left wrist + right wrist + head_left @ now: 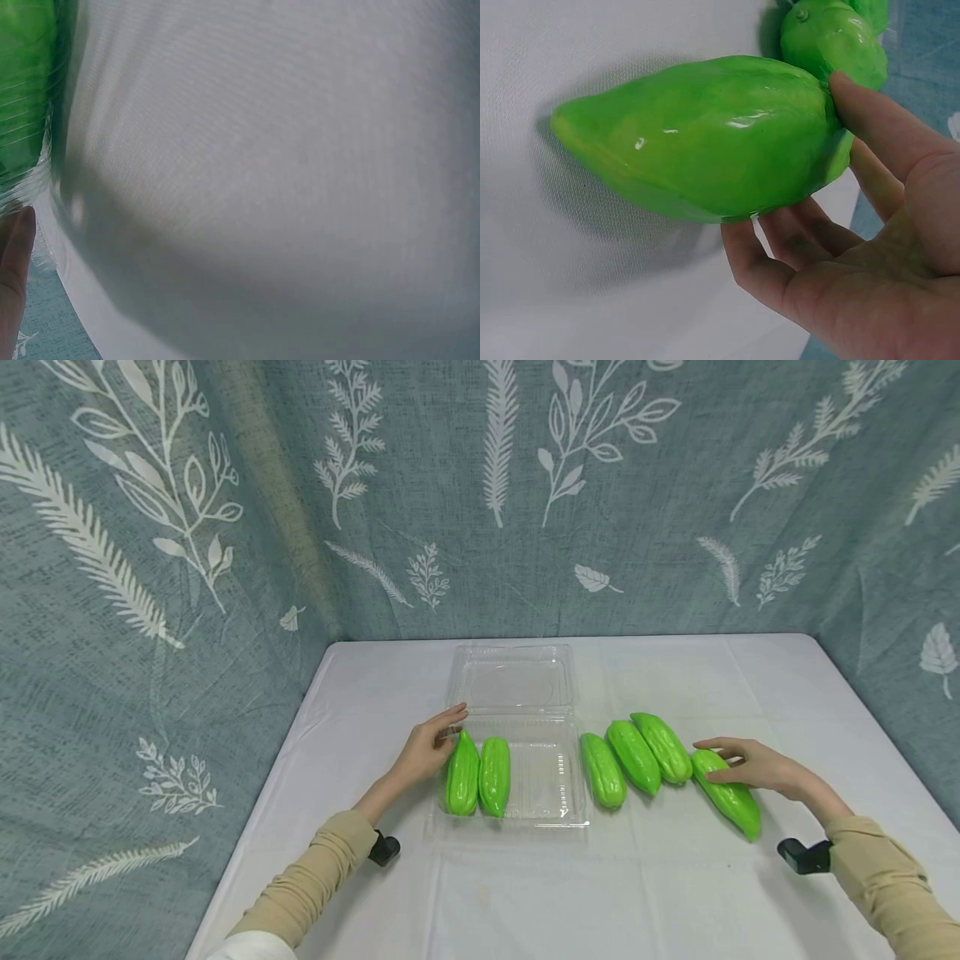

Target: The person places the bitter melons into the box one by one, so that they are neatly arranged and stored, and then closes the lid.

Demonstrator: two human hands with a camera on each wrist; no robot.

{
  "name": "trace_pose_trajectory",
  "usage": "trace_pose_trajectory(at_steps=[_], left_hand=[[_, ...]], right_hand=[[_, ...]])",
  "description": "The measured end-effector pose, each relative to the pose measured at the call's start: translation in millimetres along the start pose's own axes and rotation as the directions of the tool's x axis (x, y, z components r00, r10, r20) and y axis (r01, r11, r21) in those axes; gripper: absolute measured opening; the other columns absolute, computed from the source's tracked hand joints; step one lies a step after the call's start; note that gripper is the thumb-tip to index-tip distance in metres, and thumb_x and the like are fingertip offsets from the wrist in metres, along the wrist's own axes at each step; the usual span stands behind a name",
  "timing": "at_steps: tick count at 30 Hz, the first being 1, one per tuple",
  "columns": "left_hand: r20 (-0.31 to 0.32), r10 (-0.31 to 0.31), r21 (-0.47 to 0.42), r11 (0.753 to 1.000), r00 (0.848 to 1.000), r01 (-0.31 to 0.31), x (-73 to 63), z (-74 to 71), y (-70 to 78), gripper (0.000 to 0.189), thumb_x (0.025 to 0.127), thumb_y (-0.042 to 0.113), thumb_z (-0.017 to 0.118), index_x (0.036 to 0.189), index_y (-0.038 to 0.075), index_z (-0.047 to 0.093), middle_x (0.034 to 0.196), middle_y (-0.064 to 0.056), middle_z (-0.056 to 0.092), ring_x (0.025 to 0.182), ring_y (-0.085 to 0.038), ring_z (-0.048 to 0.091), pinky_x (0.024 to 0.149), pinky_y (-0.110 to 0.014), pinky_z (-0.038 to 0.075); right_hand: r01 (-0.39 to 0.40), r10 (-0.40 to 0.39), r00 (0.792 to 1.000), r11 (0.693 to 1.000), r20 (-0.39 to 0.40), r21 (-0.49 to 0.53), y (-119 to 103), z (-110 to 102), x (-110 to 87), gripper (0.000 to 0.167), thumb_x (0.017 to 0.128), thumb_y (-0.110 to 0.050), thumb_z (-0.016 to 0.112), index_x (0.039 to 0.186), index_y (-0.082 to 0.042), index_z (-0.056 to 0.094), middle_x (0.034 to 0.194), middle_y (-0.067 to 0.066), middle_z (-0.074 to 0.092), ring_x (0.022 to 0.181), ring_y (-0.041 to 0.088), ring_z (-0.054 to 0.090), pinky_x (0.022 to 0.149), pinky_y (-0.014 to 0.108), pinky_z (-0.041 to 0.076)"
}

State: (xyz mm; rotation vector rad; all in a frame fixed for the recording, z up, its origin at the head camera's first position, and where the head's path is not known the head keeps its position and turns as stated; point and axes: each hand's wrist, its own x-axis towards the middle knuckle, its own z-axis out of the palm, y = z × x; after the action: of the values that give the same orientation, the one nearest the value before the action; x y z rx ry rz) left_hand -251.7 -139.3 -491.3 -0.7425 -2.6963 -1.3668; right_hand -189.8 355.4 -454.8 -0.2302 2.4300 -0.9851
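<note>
Gripping the near-upper end of the rightmost green gourd [732, 808], the right hand [774, 770] sets its thumb on one side and curved fingers beneath; the gourd lies aslant, its pointed tip toward the bench's near right, and whether it is lifted off the cloth I cannot tell; to its left, just apart, three loose gourds [634, 757] lean the same way, close together, the leftmost just beside the right wall of the clear box [537, 782].

Within that box two more gourds [494, 777] stand side by side lengthwise against its left side, leaving its ridged floor bare from there to the right wall; the lid [514, 680] is folded back flat, its far edge near the bench's far edge; the left hand [426, 748], fingers mostly straight, touches the box's left rim near the hinge.

White cloth on the bench [540, 897] stretches wide before the box and to the right of the held gourd; leaf-patterned blue-green curtains [487, 577] border the far edge and both sides.
</note>
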Motion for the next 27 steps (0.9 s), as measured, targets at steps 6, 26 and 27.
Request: trace_pose_trajectory(at_steps=[6, 26, 27], left_hand=[[0.000, 0.003, 0.001, 1.000, 1.000, -0.003, -0.6, -0.3, 0.3, 0.047, 0.085, -0.015, 0.047, 0.131, -0.006, 0.051, 0.146, -0.016, 0.043, 0.120, -0.036, 0.056, 0.101, -0.043, 0.049], [-0.005, 0.026, -0.007, 1.000, 1.000, -0.026, -1.0, -0.1, 0.0, 0.047, 0.085, -0.016, 0.047, 0.131, -0.007, 0.051, 0.146, -0.017, 0.044, 0.118, -0.037, 0.057, 0.100, -0.044, 0.050], [-0.004, 0.024, -0.006, 1.000, 1.000, -0.024, -1.0, 0.0, 0.1, 0.047, 0.085, -0.016, 0.047, 0.131, -0.007, 0.051, 0.146, -0.017, 0.044, 0.118, -0.037, 0.057, 0.100, -0.043, 0.050]], right_hand=[[-0.006, 0.006, 1.000, 1.000, -0.002, -0.009, -0.6, -0.5, -0.1, 0.066, 0.090, -0.030, 0.062, 0.141, 0.004, 0.037, 0.137, 0.041, 0.035, 0.123, 0.055, 0.040, 0.085, 0.048, 0.056], [0.003, 0.007, 0.990, 0.998, -0.141, 0.068, -2.1, -17.0, -5.2, 0.070, 0.093, -0.033, 0.057, 0.147, 0.001, 0.028, 0.143, 0.040, 0.025, 0.128, 0.058, 0.030, 0.094, 0.060, 0.049], [-0.006, 0.018, 0.989, 0.997, -0.147, 0.079, -3.1, -18.4, -5.6, 0.071, 0.094, -0.034, 0.057, 0.147, 0.001, 0.026, 0.144, 0.040, 0.023, 0.129, 0.058, 0.028, 0.095, 0.062, 0.047]])
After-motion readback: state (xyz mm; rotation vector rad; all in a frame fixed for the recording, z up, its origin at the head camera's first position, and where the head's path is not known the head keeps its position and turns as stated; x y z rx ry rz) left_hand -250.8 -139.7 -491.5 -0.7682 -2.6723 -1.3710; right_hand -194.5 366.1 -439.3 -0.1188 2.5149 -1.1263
